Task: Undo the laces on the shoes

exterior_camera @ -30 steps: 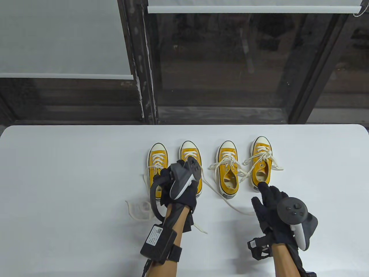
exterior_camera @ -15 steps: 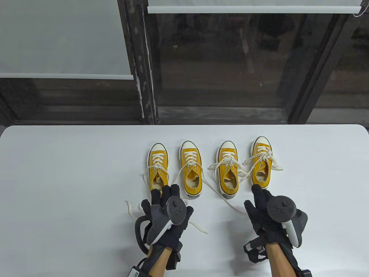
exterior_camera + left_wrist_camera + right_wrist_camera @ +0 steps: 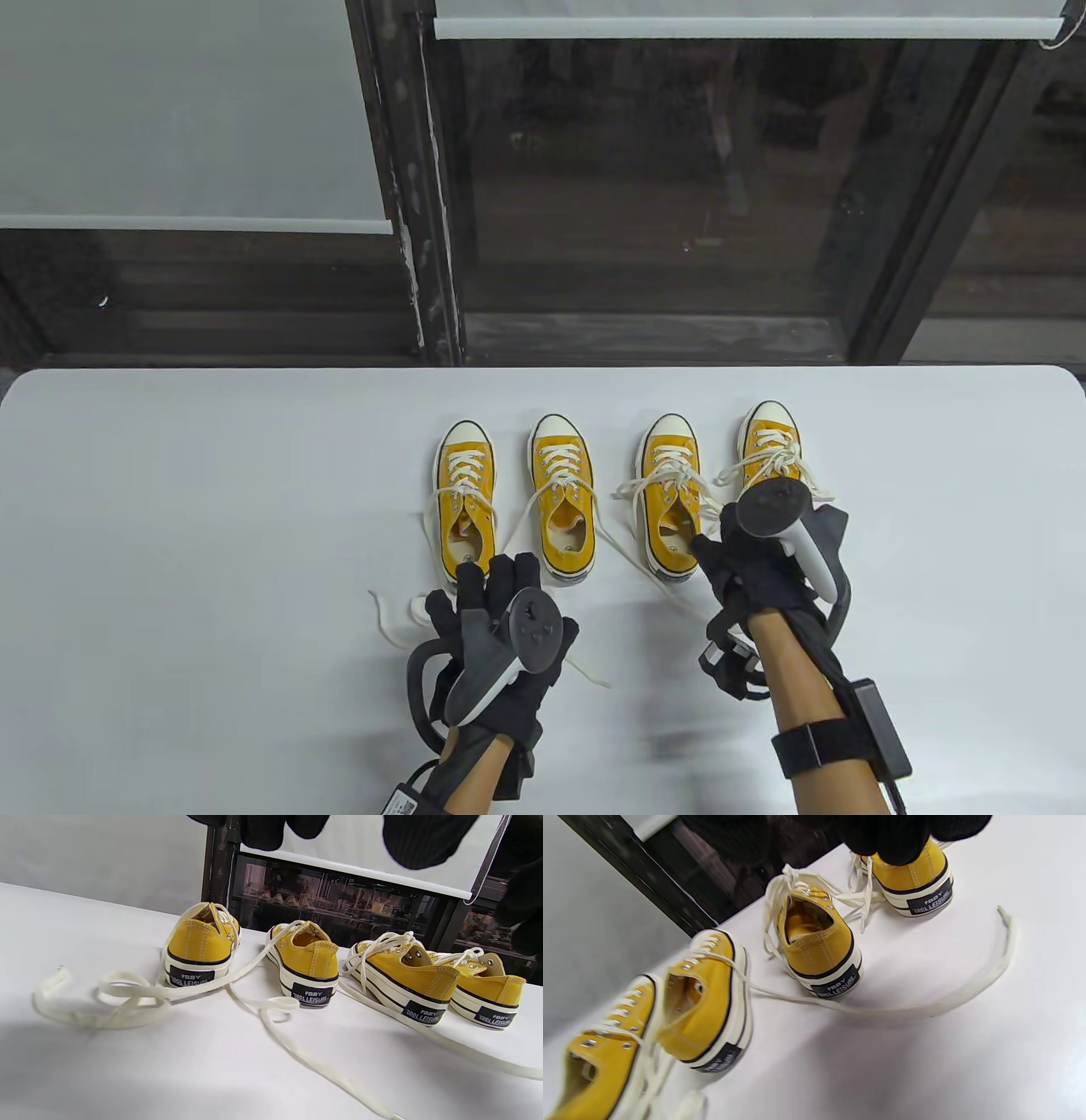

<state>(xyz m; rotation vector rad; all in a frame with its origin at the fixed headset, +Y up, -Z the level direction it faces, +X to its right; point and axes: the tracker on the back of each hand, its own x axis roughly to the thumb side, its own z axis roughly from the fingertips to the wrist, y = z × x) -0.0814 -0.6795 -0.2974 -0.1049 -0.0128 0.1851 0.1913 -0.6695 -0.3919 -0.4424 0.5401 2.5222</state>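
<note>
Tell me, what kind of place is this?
Probably an indoor recording setup beside a window: a white table holding four yellow sneakers, roller blinds, dark window glass.

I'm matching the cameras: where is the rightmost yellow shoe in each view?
Table view: rightmost yellow shoe ends the row, its heel under the right hand.
Left wrist view: far right, heel toward the camera.
Right wrist view: top, right of centre, under the gloved fingers.
Shared landmark: the black heel label.
</note>
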